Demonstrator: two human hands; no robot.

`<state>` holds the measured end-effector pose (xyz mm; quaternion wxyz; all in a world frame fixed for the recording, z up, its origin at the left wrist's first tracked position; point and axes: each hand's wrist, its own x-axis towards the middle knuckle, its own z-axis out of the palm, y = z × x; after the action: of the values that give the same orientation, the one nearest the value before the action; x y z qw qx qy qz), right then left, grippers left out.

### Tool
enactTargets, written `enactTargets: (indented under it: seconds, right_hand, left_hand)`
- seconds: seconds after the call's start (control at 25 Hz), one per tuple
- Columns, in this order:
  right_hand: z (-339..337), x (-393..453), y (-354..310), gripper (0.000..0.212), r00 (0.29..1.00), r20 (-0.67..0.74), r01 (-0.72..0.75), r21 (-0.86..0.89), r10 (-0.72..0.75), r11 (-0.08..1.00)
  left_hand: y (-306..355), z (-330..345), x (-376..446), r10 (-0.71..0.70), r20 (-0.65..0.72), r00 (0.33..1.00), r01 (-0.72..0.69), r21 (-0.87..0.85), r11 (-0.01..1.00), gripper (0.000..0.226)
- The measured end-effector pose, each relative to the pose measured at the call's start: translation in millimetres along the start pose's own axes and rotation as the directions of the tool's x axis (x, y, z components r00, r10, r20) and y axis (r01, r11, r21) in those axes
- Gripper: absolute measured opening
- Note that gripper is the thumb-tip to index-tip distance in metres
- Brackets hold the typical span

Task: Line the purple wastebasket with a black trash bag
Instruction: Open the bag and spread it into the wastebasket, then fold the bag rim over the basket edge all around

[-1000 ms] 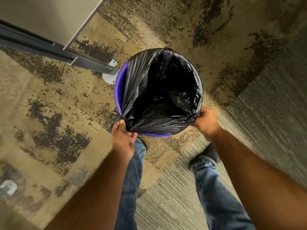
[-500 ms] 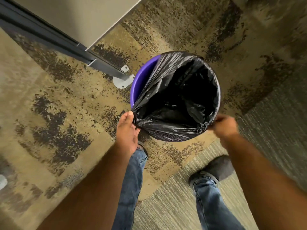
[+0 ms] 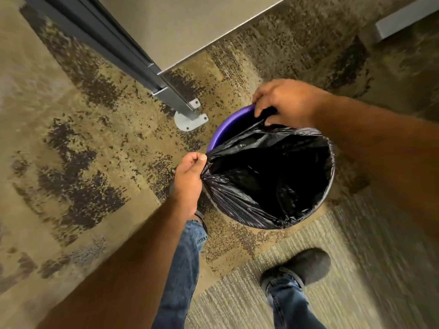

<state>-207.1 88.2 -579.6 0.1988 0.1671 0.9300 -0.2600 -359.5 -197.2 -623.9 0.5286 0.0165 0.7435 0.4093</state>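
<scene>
The purple wastebasket [image 3: 226, 125] stands on the carpet right of centre, seen from above. A black trash bag [image 3: 268, 176] hangs inside it, its mouth folded over the near and right rim; the far-left rim is bare purple. My left hand [image 3: 190, 173] pinches the bag's edge at the left side of the rim. My right hand [image 3: 283, 100] reaches across and grips the bag's edge at the far rim. The bag's inside is dark and its bottom is hidden.
A grey desk leg [image 3: 171, 93] with a round metal foot plate [image 3: 190, 119] stands just left of the basket, under a pale desk panel [image 3: 190, 27]. My jeans leg [image 3: 187, 262] and dark shoe [image 3: 299, 267] are close in front of the basket.
My right hand has left the near-right rim and moved across to the far rim, gripping the bag there. My left hand stays pinched on the left edge. The view has shifted left.
</scene>
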Motion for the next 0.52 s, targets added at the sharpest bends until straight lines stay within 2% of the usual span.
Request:
enactTargets:
  seconds: [0.04,0.12,0.24,0.36,0.52]
  right_hand:
    - [3,0,3,0.025,0.998,-0.06,0.005,0.007,-0.004,1.0]
    - [10,-1,4,0.014,0.975,-0.219,0.001,0.134,0.029,0.991]
    - [15,-2,0,0.005,0.927,-0.314,-0.067,0.396,0.204,0.916]
    - [12,11,-3,0.006,0.925,-0.286,-0.136,0.37,0.252,0.919]
    - [-7,32,-1,0.006,0.956,-0.134,-0.209,0.319,0.262,0.925]
  left_hand:
    - [0,0,3,0.001,0.009,1.0,-0.001,0.0,1.0,0.014]
    - [-1,1,7,0.015,0.018,1.0,-0.015,-0.034,0.999,0.016]
    - [0,5,11,0.004,-0.03,1.0,-0.005,-0.04,0.999,0.014]
    - [4,7,19,-0.003,-0.036,0.999,0.001,-0.051,0.999,0.016]
    - [10,5,28,-0.001,-0.035,0.999,0.003,0.049,0.999,0.025]
